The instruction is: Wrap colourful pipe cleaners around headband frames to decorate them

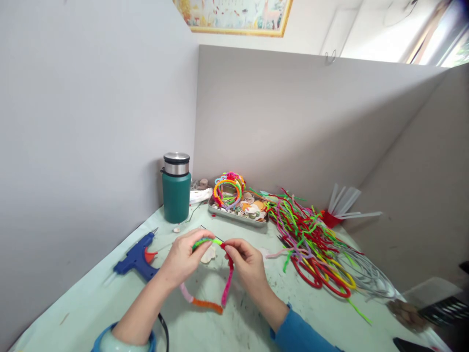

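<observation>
"Since the table (pixel 212 335) has a slanting left edge, where do I have room?"

"At lower centre, between the forearms (pixel 271 305); glue gun (pixel 136 256) lies left, fuzzy stems (pixel 311 230) right."

"And the hands?"

"I see left hand (pixel 184 254) and right hand (pixel 249 266), both pinched on the fuzzy loop (pixel 207 305), below frame's middle; forearms lean inward."

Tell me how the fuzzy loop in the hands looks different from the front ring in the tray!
The fuzzy loop is held by the left hand and right hand, while the front ring rests in the metal tray. The fuzzy loop bends at a sharp corner; the front ring looks round. Both show several bright colors, including orange.
</observation>
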Action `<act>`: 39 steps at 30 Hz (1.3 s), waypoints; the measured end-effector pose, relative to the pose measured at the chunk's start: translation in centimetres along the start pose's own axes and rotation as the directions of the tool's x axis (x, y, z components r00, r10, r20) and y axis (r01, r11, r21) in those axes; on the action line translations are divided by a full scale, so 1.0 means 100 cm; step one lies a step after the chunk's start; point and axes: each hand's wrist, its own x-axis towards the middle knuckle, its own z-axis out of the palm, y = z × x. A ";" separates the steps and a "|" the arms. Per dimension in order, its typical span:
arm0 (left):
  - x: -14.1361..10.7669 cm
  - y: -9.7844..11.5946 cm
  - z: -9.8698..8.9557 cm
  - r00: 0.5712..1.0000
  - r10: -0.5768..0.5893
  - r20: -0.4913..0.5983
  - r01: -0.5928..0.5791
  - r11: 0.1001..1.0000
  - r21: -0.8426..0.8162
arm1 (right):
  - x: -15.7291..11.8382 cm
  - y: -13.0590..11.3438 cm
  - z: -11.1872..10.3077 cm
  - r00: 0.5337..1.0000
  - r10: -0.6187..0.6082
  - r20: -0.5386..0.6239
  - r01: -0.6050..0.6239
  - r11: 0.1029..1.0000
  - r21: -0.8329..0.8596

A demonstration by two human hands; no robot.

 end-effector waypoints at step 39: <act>0.001 -0.007 0.001 0.994 0.093 0.062 -0.095 0.995 0.026 | 0.002 -0.005 -0.005 1.000 0.010 -0.007 -0.011 0.999 -0.037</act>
